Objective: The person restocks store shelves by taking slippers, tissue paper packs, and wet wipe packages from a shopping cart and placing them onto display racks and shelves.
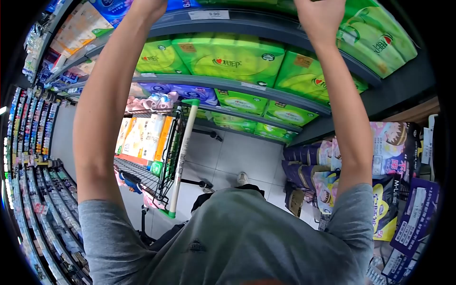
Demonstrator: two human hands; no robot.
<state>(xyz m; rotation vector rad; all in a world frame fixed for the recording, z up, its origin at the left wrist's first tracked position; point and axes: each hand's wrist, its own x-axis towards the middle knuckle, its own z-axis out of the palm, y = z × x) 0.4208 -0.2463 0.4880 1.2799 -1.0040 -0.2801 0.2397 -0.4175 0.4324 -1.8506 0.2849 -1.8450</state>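
Observation:
Both arms reach up to the top of the view, toward a shelf. My left hand (151, 5) is cut off by the upper edge, beside blue packs (107, 10); its fingers are out of sight. My right hand (323, 14) is at the upper edge too, next to green packs (375, 35), with its fingers mostly cut off, so what it holds cannot be made out. Between the forearms a shelf edge with a price tag (209, 14) runs across. Large green packs (228, 57) stand on the shelf below it.
A shopping cart (178, 156) with orange-and-white packs (145, 137) in it stands at left of my body. Lower shelves hold purple packs (190, 93) and green packs (242, 102). Stacked packages (327, 185) are at the right. Long shelves of small goods (35, 123) line the far left.

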